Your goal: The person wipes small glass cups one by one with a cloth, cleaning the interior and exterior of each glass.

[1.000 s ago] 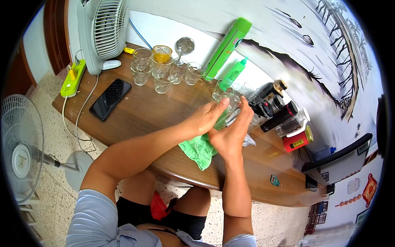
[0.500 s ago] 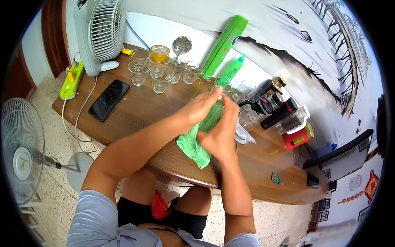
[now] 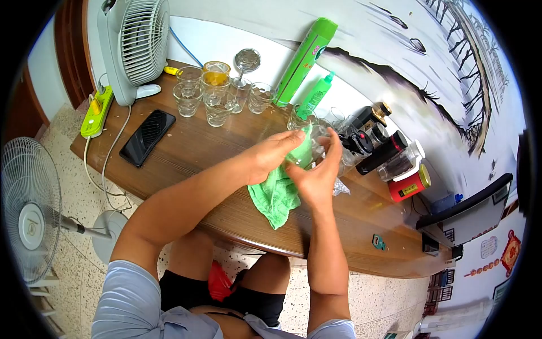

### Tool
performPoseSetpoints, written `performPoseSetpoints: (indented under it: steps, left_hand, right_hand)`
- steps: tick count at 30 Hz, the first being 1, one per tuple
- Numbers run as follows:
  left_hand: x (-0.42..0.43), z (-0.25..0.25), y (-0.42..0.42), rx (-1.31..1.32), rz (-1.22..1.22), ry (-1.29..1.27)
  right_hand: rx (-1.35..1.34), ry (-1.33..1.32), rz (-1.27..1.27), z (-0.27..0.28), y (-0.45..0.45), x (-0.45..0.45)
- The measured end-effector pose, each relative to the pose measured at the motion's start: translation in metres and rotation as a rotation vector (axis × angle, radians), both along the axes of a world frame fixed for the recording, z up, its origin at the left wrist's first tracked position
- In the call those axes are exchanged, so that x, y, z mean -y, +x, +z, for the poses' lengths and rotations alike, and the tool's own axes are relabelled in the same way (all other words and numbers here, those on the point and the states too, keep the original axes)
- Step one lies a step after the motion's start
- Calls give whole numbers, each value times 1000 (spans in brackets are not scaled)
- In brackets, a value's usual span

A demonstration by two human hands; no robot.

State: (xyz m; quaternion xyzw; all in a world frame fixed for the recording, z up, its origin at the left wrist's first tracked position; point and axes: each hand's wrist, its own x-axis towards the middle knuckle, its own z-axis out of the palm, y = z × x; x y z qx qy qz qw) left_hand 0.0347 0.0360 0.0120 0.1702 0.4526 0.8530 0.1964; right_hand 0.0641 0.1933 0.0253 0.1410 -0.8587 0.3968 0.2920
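My left hand (image 3: 271, 153) is closed on a green cloth (image 3: 275, 199), its thumb pressing the cloth against a clear glass (image 3: 322, 137). The lower part of the cloth hangs down over the wooden table (image 3: 203, 164). Around the right side of that glass curl the fingers of my right hand (image 3: 317, 178). Part of the cloth shows at the glass between both hands. Several clear glasses (image 3: 218, 107) stand to the left, further back, and another glass (image 3: 297, 117) stands just behind the hands.
A black phone (image 3: 147, 137), a power strip (image 3: 97, 112) and a fan (image 3: 138, 45) are at the left. Behind stand a green can (image 3: 306, 62) and a green bottle (image 3: 316, 96). Black-lidded bottles (image 3: 383, 152) and a red tin (image 3: 409, 185) are at the right, near a monitor (image 3: 468, 209).
My right hand first moved down and left, then back up and right, its fingers spreading around the glass. The cloth between the hands has shifted, and the view has moved slightly.
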Motion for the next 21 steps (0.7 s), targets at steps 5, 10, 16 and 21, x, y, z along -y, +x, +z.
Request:
performPoseSetpoints:
  steps: [5, 10, 16, 21]
  left_hand:
    - [1, -12, -7, -255, 149, -136]
    - [13, -2, -15, -20, 291, -77]
    - [7, -3, -10, -43, 183, -177]
    - [-9, -15, -4, -360, 213, -269]
  right_hand:
    - [-126, 173, 155, -6, 6, 17]
    - [-182, 330, 281, -4, 23, 31]
    - [-200, 327, 166, -4, 17, 27]
    - [-295, 286, 55, 5, 11, 14]
